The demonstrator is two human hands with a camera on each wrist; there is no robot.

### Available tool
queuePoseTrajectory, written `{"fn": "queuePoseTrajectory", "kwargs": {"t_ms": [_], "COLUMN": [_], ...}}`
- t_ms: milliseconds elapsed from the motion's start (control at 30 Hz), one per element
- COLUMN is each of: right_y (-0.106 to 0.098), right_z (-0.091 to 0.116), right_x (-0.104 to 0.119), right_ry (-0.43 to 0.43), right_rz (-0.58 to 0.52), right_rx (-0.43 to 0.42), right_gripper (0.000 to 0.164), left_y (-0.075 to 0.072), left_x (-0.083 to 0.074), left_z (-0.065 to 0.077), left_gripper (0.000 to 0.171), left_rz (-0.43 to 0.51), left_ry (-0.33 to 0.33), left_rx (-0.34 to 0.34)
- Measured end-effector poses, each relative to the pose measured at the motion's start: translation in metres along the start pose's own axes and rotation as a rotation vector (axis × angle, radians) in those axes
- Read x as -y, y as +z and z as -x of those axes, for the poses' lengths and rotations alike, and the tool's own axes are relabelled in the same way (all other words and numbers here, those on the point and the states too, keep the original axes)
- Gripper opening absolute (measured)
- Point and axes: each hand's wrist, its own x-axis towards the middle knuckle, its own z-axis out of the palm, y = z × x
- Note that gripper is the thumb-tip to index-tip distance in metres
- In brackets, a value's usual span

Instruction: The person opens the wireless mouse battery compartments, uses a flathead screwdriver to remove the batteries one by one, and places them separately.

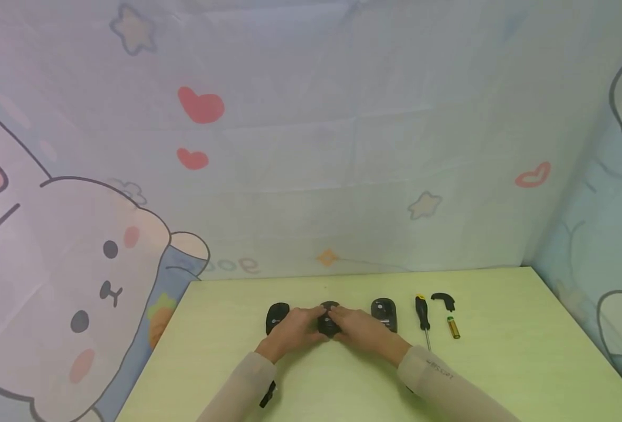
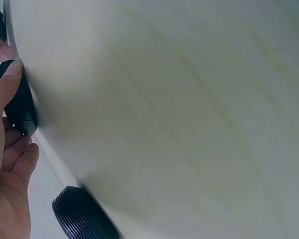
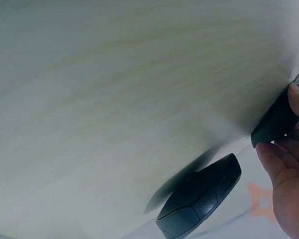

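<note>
Both hands meet over a black computer mouse [image 1: 329, 319] in the middle of a row of three. My left hand [image 1: 296, 328] grips its left side, while my right hand [image 1: 364, 331] grips the right. Thumbs and fingers curl at its edges in both wrist views, where the held mouse [image 2: 25, 107] [image 3: 276, 122] shows as a dark, low body close over the table. Just left of the left hand lies a second black mouse [image 1: 276, 313], partly covered by it; its side is ribbed. A third black mouse [image 1: 384, 312] lies beyond the right hand, pale markings on its upward face.
Right of the row lie a screwdriver [image 1: 422, 313] with a black and yellow handle, a curved black piece [image 1: 444, 300] and a battery [image 1: 453, 327]. A small black item [image 1: 268, 394] is beside the left sleeve. A printed cloth [image 1: 311, 146] hangs behind the pale table [image 1: 506, 351].
</note>
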Motion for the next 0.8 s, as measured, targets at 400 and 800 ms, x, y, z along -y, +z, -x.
{"fn": "queuePoseTrajectory", "kwargs": {"t_ms": [400, 800], "right_y": [0.002, -0.025], "right_z": [0.003, 0.004], "right_x": [-0.006, -0.010], "right_ry": [-0.056, 0.046], "right_rz": [-0.104, -0.406], "right_rx": [-0.045, -0.070], "right_gripper": [0.047, 0.049], "left_y": [0.004, -0.019], "left_x": [-0.003, -0.009], "left_z": [0.002, 0.007], "left_gripper": [0.055, 0.041], "left_rz": [0.052, 0.293], "left_ry": [-0.039, -0.083], "left_rx": [-0.081, -0.118]}}
